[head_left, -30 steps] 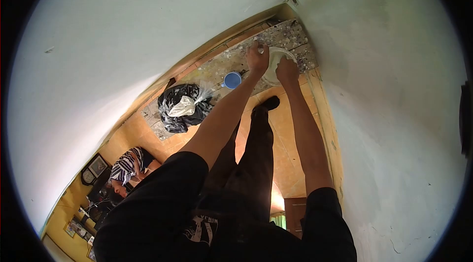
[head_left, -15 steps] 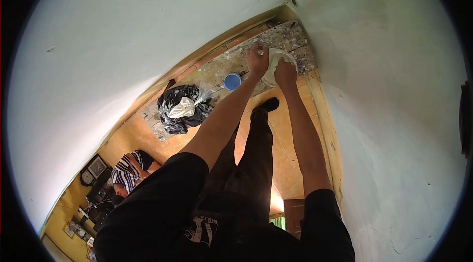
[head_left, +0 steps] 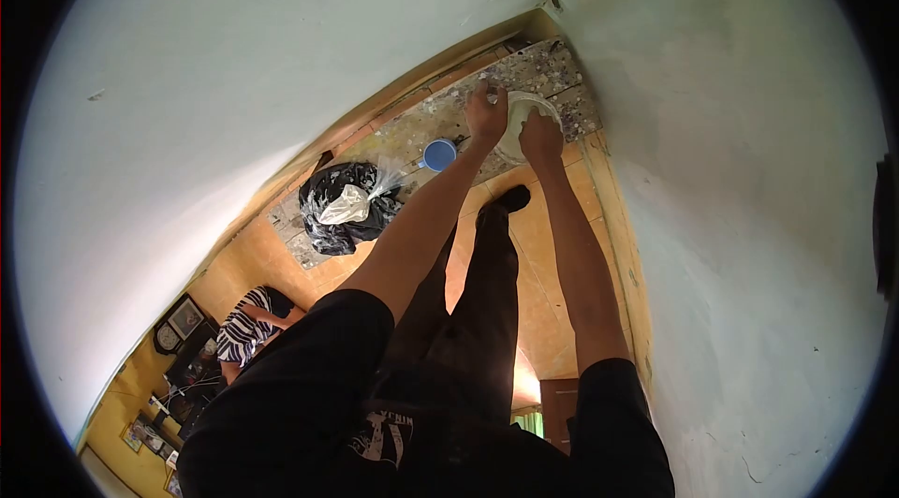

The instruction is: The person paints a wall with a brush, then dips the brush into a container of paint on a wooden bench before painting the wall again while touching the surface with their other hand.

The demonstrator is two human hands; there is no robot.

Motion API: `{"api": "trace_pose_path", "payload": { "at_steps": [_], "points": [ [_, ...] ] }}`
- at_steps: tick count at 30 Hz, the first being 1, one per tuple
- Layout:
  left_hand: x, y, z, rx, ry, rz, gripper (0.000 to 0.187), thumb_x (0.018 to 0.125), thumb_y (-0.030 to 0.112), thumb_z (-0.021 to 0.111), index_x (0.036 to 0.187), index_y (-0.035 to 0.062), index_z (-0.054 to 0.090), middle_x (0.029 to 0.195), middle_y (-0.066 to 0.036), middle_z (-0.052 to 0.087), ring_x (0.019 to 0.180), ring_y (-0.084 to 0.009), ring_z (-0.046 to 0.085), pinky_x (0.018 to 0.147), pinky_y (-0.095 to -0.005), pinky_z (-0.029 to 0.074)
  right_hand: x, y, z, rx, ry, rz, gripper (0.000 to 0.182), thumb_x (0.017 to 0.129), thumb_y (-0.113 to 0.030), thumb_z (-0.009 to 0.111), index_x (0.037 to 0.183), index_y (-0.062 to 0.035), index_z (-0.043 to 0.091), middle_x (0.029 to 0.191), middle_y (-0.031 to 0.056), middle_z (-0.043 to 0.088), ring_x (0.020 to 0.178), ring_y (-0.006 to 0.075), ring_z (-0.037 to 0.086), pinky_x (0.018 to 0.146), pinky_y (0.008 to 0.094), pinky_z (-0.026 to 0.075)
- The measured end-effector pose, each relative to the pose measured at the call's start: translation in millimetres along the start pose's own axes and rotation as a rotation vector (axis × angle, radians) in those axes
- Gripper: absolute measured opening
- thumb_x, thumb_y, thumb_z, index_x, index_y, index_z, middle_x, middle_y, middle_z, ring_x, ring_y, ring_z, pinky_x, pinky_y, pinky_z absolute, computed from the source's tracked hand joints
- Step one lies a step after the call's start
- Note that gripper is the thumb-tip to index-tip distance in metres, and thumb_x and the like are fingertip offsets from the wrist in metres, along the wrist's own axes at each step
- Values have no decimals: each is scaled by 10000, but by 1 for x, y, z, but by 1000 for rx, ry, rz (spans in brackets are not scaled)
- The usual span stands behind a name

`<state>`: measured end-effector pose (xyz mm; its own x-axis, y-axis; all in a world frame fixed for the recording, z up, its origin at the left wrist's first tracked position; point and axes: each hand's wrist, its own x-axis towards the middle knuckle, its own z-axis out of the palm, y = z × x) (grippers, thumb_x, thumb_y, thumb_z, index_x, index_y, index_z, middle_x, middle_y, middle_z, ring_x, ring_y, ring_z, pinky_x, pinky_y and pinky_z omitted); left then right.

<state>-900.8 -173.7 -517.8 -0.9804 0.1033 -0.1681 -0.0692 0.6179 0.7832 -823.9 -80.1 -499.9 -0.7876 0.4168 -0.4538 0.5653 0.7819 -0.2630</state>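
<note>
A round whitish tub (head_left: 514, 153) with pale material inside stands on a paint-spattered board (head_left: 412, 128). My left hand (head_left: 486, 116) is at the tub's left rim, fingers curled; I cannot make out whether they grip the rim. Over the tub's right part is my right hand (head_left: 541, 137), closed, its fingertips pointing into the tub. Whatever it holds is hidden beneath the fingers. A blue mug (head_left: 438, 154) sits on the board, left of my left forearm.
A black plastic bag (head_left: 323, 189) with a clear bag of white powder (head_left: 346, 206) on it lies at the board's left end. Walls (head_left: 730, 170) rise on both sides and meet in a corner. A person in a striped top (head_left: 245, 329) is at lower left.
Both hands stay at the tub with only a slight shift. The person at lower left has changed posture, with the head no longer visible.
</note>
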Motion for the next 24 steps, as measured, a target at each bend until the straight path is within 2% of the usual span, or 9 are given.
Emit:
{"api": "trace_pose_path", "payload": {
  "at_steps": [2,5,8,11,14,17,24],
  "points": [
    [2,-1,2,16,10,8,231,859,260,602,908,36,623,919,-144,667,980,-382,558,860,-504,422,5,5,19,-49,49,-42,193,875,-149,523,1022,-45,594,873,174,658,816,349,671,691,444,544],
    [0,-7,5,31,11,3,239,860,264,603,912,31,620,908,-148,666,971,-386,559,855,-506,422,3,4,15,-57,18,-78,209,883,-150,519,1042,-37,593,896,181,658,817,356,670,684,439,543],
    [2,-10,8,-30,18,32,244,861,265,605,916,28,618,897,-148,667,958,-391,561,848,-513,423,-2,-3,3,21,-20,9,240,881,-189,631,1003,17,613,934,249,664,928,388,654,783,474,531],
    [2,-11,6,-8,19,53,239,861,262,605,920,30,618,897,-143,670,947,-392,564,840,-516,425,-18,-1,-19,34,-55,55,287,887,-235,633,1014,21,609,947,270,658,940,391,652,795,465,530],
    [0,-4,3,3,29,53,228,860,255,605,911,33,620,895,-138,673,938,-393,567,836,-516,427,-53,3,-51,154,2,119,347,896,-299,628,1018,26,604,935,263,667,921,396,656,794,464,527],
    [2,-2,3,7,47,63,222,859,251,605,904,34,622,891,-138,673,937,-394,568,835,-517,428,-86,9,-60,195,2,232,380,917,-337,604,1021,28,608,920,253,672,900,405,654,786,470,520],
    [2,-7,5,6,28,48,220,850,252,609,895,38,624,886,-136,673,942,-389,571,840,-517,426,-131,22,-40,425,81,193,383,968,-329,532,1041,39,612,902,266,662,857,425,645,727,470,501]
  ]
}}
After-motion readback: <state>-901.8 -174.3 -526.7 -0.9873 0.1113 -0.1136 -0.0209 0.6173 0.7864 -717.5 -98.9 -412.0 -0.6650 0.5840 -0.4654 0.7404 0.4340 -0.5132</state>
